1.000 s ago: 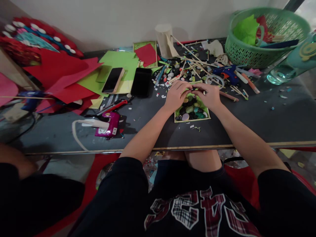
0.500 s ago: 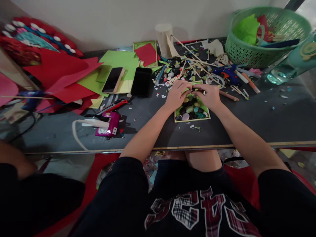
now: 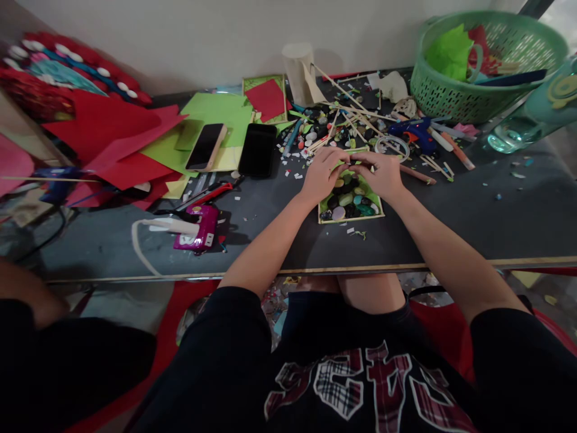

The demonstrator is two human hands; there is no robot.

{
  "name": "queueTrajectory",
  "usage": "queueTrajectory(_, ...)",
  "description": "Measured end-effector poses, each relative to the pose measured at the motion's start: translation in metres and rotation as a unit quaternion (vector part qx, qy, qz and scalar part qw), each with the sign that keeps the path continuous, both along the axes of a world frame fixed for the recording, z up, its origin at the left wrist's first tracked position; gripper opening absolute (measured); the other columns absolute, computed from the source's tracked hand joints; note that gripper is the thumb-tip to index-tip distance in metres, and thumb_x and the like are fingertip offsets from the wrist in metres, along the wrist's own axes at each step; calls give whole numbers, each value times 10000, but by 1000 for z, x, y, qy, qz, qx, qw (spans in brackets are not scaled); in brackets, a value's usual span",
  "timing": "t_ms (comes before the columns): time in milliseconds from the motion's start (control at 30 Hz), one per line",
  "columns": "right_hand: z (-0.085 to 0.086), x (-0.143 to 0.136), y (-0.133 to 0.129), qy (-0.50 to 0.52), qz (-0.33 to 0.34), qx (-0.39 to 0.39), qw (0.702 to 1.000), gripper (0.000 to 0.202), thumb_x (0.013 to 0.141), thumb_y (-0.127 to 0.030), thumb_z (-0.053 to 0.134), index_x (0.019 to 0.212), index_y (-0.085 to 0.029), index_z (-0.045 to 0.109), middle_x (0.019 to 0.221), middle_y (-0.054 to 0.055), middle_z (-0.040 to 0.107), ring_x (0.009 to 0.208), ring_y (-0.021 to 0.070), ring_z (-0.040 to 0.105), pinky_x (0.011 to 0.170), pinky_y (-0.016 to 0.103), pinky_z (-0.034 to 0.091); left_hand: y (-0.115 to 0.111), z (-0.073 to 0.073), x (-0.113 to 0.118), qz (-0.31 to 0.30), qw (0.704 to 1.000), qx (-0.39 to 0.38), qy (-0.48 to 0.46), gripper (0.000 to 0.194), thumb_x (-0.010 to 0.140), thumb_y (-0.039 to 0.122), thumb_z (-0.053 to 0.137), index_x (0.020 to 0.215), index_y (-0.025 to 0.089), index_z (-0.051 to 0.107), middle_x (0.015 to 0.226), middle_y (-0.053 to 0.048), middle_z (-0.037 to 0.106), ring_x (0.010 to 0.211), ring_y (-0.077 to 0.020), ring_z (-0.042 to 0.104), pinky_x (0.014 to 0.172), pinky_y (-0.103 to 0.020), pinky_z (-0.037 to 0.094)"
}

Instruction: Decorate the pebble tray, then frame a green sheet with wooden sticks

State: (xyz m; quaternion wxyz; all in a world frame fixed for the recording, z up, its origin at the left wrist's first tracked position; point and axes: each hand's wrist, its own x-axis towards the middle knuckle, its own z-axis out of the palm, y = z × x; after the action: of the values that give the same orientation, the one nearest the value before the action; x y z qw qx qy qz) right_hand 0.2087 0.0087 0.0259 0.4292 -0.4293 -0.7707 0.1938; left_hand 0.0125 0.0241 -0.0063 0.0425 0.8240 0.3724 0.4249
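Note:
My left hand (image 3: 325,173) and my right hand (image 3: 379,175) meet over the far part of a small square frame (image 3: 351,221) edged with thin sticks. Fingers and thumbs of both are pinched together at the centre; whatever sits between the fingertips is too small and covered to make out. Inside the frame, on a green backing, lie several smooth pebbles (image 3: 345,199) in black, green, teal and pale lilac. My hands cover the frame's upper part.
Behind my hands spreads a heap of sticks and pebbles (image 3: 322,129). A blue glue gun (image 3: 417,133), a green basket (image 3: 478,99) and a bottle (image 3: 518,123) stand right. Two phones (image 3: 258,150), coloured paper (image 3: 121,141), a cutter (image 3: 211,193) and a purple power socket (image 3: 198,227) lie left.
Almost nothing differs. Both hands stay pinched together over the frame, with only a tiny shift of the fingertips.

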Motion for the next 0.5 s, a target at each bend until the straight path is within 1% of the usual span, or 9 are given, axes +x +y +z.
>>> queueTrajectory(200,-1,0,1,7,-3,3,1000,225,824,-240,754,1034,-236,831,975,21,825,749,189,744,794,339,605,0,0,0,3,1000,-4,2,457,1056,588,303,1020,272,630,1067,-97,709,1126,-263,676,1004,-491,536)
queueTrajectory(367,-1,0,0,10,-2,-4,1000,221,835,-240,737,1037,-236,827,992,22,823,745,183,745,782,335,606,-3,2,-1,12,1000,-3,-1,460,1052,595,312,1132,274,631,1089,-106,714,1149,-265,674,1008,-477,539)
queueTrajectory(500,0,-1,0,20,-5,-5,1000,226,838,-253,734,1044,-256,826,969,6,822,716,174,737,763,334,610,-5,5,-1,20,1000,0,-4,473,1045,605,317,1129,288,657,1123,-103,711,1169,-275,668,1051,-507,518)
